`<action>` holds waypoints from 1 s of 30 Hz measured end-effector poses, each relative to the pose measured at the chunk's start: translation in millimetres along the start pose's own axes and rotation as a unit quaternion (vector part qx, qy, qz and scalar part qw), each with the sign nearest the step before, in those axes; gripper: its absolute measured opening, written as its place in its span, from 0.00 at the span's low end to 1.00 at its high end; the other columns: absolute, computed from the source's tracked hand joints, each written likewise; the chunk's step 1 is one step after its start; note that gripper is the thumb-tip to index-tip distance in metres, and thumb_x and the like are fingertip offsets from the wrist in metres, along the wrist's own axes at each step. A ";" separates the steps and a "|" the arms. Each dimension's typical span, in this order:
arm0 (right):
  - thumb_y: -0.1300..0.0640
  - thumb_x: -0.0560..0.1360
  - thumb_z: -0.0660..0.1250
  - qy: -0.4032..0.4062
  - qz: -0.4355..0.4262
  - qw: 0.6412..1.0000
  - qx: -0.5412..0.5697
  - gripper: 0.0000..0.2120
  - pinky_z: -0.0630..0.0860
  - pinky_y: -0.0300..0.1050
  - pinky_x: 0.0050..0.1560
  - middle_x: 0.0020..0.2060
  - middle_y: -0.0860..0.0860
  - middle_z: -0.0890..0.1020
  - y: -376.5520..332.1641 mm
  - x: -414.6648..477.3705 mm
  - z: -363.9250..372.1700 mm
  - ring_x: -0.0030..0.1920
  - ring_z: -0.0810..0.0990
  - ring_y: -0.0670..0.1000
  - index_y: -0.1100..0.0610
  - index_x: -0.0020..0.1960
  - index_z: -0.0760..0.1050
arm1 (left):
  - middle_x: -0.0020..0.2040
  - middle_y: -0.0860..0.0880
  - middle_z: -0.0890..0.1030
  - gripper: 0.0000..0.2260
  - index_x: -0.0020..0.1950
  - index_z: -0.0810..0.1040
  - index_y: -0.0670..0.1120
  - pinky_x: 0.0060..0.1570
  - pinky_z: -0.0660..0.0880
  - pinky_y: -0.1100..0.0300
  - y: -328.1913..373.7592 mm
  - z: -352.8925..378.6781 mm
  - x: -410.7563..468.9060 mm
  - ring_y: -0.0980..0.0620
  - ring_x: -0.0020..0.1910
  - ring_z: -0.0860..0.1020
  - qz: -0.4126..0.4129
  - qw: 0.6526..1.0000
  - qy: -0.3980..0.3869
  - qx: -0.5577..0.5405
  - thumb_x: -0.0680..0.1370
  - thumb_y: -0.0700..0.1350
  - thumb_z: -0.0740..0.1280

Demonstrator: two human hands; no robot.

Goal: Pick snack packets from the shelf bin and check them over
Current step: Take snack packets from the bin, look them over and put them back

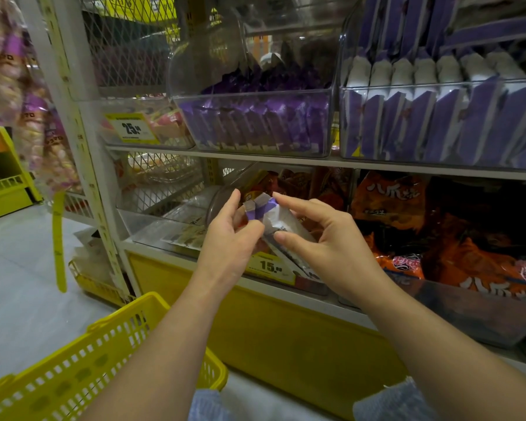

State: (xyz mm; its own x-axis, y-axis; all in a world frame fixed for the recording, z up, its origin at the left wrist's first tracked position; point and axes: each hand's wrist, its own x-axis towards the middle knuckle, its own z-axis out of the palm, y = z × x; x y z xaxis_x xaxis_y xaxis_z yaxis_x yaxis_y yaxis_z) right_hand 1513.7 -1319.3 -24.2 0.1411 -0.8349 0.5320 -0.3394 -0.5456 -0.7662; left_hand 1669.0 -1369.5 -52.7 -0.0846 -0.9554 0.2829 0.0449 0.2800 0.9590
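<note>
One snack packet [271, 217] sits between left hand [228, 238] and right hand [325, 238], both pinching it.

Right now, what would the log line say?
step: checking | left hand: holds packet | right hand: pinches packet | basket: lower left

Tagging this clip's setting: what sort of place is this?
Most likely a shop's snack aisle: clear bins of packets on shelves, yellow price tags, and a yellow shopping basket.
</note>
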 end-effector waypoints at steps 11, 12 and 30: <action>0.59 0.73 0.73 0.013 0.017 1.000 0.021 0.24 0.80 0.41 0.53 0.52 0.42 0.79 3.6 6.0 -4.2 0.55 0.79 0.41 0.38 0.63 0.72 | 0.57 0.70 0.72 0.47 0.80 0.49 0.52 0.47 0.77 0.68 -6.0 2.4 0.3 0.69 0.56 0.77 -0.001 0.998 -0.061 0.013 0.66 0.39 0.70; 0.59 0.73 0.73 0.016 0.021 0.999 0.035 0.24 0.81 0.40 0.50 0.52 0.41 0.79 4.0 6.8 -5.7 0.55 0.79 0.41 0.39 0.63 0.72 | 0.57 0.71 0.72 0.47 0.80 0.48 0.53 0.47 0.77 0.68 -6.6 2.8 -0.3 0.68 0.58 0.77 0.000 0.998 -0.069 0.005 0.67 0.39 0.71; 0.60 0.79 0.62 0.087 0.141 0.941 0.293 0.14 0.82 0.53 0.51 0.50 0.48 0.85 21.8 11.1 -6.6 0.52 0.84 0.49 0.44 0.60 0.74 | 0.57 0.50 0.83 0.24 0.63 0.74 0.54 0.44 0.81 0.56 1.5 1.5 -11.2 0.49 0.56 0.82 -0.037 0.987 -0.150 -0.033 0.70 0.44 0.76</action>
State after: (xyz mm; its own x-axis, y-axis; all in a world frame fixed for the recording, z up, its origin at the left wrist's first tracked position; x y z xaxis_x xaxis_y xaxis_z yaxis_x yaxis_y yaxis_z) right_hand 1501.8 -1340.0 -32.6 -0.0504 -0.9558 0.2898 0.2391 -0.2933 -0.9256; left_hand 1668.5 -1358.3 -54.4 -0.3806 -0.8994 0.2150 0.0924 0.1943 0.9766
